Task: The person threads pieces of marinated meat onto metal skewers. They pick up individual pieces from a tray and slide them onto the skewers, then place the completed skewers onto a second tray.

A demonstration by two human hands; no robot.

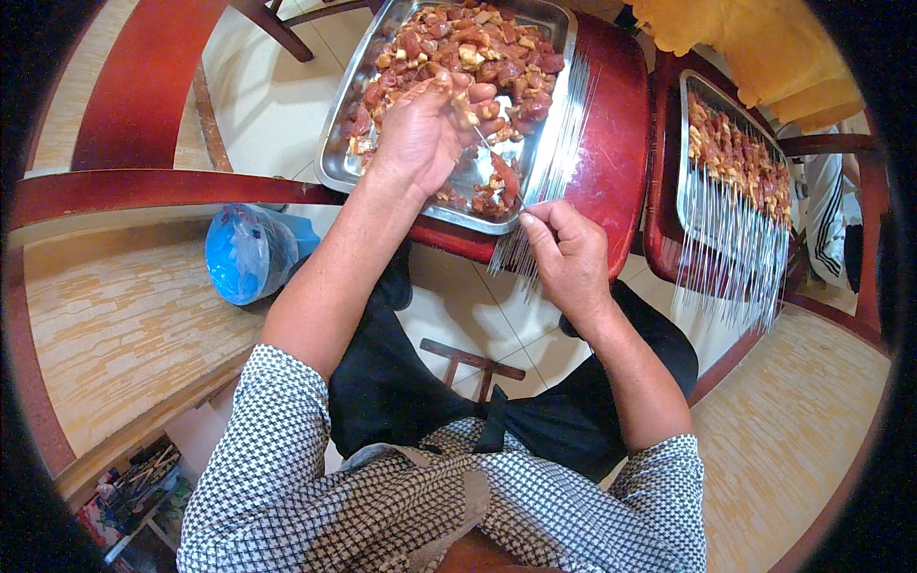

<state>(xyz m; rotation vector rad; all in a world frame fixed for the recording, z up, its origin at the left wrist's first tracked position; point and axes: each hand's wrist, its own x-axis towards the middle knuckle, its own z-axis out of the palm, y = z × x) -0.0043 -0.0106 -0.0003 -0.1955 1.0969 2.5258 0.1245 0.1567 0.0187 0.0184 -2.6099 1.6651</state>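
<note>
My left hand (425, 134) is above a metal tray (331, 164) heaped with raw, cut-up meat (430, 43). Its fingers curl around a pale piece of meat at the far end of a thin metal skewer (481, 137). Beyond the tray's near right corner, my right hand (571, 250) pinches the skewer's near end between thumb and forefinger. A reddish chunk of meat (503, 177) shows along the skewer's line; whether it is threaded or lies behind is unclear. Bare metal skewers (564, 143) lie along the tray's right side on a red stool.
At the right, another tray (684, 153) on a red seat (659, 224) holds several loaded meat skewers (740, 162), their bare ends hanging over the near edge. A blue bin (234, 256) with a plastic liner stands at the left. Yellow cloth (764, 48) hangs at the upper right.
</note>
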